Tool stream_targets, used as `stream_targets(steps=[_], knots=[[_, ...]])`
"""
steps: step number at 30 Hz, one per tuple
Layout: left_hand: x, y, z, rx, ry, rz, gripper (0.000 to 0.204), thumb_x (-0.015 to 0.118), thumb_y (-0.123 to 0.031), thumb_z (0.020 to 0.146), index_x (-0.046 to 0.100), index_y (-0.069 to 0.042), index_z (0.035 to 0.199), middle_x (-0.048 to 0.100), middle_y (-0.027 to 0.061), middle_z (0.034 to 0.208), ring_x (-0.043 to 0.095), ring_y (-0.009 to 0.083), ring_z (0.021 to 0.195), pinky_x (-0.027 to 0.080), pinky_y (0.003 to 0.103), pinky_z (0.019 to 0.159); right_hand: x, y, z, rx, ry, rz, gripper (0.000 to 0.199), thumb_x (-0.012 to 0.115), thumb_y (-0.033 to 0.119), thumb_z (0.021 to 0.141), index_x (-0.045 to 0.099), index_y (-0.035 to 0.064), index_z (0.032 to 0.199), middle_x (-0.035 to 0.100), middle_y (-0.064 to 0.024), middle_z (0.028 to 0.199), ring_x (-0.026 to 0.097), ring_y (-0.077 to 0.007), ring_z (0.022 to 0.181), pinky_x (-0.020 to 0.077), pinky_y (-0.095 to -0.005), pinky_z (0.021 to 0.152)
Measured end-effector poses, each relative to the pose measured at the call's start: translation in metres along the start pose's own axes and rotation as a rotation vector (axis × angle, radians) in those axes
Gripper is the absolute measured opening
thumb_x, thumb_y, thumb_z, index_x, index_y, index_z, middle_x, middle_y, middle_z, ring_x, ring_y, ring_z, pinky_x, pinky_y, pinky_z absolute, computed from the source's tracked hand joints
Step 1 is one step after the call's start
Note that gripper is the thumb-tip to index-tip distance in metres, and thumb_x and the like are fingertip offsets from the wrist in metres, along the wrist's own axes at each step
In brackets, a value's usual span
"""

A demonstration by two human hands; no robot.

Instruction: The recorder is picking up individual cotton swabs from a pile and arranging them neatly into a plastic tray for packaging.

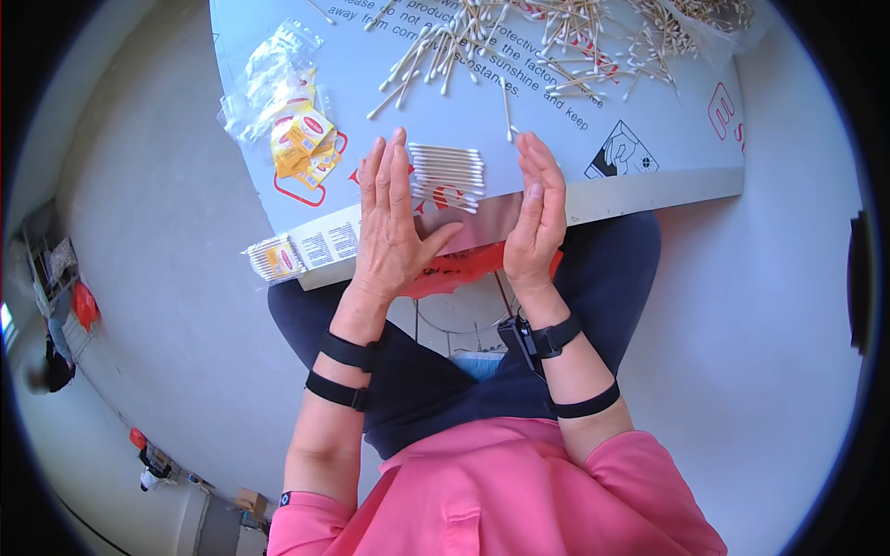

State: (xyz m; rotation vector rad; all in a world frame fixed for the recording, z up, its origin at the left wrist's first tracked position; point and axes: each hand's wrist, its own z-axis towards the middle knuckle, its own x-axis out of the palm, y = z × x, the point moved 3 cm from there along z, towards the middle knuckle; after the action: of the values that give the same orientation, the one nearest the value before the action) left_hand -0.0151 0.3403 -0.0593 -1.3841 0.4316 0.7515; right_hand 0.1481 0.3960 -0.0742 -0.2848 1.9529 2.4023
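My left grip (391, 221) and right grip (538, 215) are unclamped, nothing visibly held; both flank a row of cotton swabs (447, 167) on the surface (362, 97), presumably keeping its ends even. Loose swabs (477, 23) lie beyond, apparently kept separate.

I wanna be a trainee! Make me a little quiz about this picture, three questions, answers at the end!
1. What lies in a row between the left hand and the right hand?
2. True or false: the yellow cards lie to the left of both hands.
3. Pick one: the shirt is A) green, B) pink, C) white.

Key: 1. Cotton swabs; 2. True; 3. B.
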Motion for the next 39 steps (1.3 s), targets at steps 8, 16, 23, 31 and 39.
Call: stream_targets(steps=[8,16,23,31,39], knots=[[0.014,-0.003,0.009,-0.081,-0.043,0.014,0.104,0.083,-0.014,0.078,0.016,0.001,0.156,0.026,0.0207,0.161,0.028,0.0380,0.147,0.025,0.048,0.120,-0.003,-0.001,-0.005,0.001,0.023,-0.040,0.037,0.032,0.005,0.105,0.048,-0.0054,0.136,0.048,-0.0202,0.145,0.048,-0.0314,0.136,0.0407,-0.0409,0.113],[0.029,-0.002,0.023,-0.174,-0.333,-0.437,0.054,0.033,-0.007,0.105,0.020,0.002,0.157,0.036,0.0194,0.156,0.039,0.0318,0.143,0.030,0.043,0.117,0.038,-0.002,0.016,0.040,0.013,0.087,0.038,0.031,0.016,0.109,0.044,-0.0013,0.141,0.046,-0.0172,0.148,0.047,-0.0289,0.137,0.0373,-0.0422,0.116],[0.029,0.002,0.013,-0.230,-0.367,-0.419,0.054,0.031,-0.001,0.104,0.021,0.000,0.157,0.047,0.0193,0.147,0.049,0.0312,0.135,0.034,0.042,0.115,0.062,0.001,0.016,0.106,-0.017,0.262,0.038,0.031,0.012,0.107,0.047,-0.0028,0.138,0.051,-0.0166,0.143,0.052,-0.0285,0.133,0.0409,-0.0401,0.113],[-0.007,0.029,-0.037,-0.352,-0.513,-0.350,0.053,0.029,-0.003,0.105,0.021,-0.002,0.158,0.050,0.0191,0.145,0.049,0.0301,0.135,0.035,0.042,0.114,0.112,0.016,-0.021,0.144,0.137,0.264,0.035,0.033,0.010,0.106,0.051,-0.0019,0.134,0.058,-0.0174,0.136,0.057,-0.0287,0.128,0.0431,-0.0386,0.110],[-0.038,0.051,-0.062,-0.373,-0.575,-0.236,0.053,0.033,-0.001,0.103,0.026,0.001,0.155,0.052,0.0201,0.141,0.053,0.0303,0.131,0.039,0.040,0.112,0.149,0.027,-0.051,0.101,0.207,0.207,0.032,0.034,0.009,0.106,0.054,-0.0006,0.129,0.058,-0.0167,0.136,0.054,-0.0310,0.131,0.0416,-0.0402,0.111]])
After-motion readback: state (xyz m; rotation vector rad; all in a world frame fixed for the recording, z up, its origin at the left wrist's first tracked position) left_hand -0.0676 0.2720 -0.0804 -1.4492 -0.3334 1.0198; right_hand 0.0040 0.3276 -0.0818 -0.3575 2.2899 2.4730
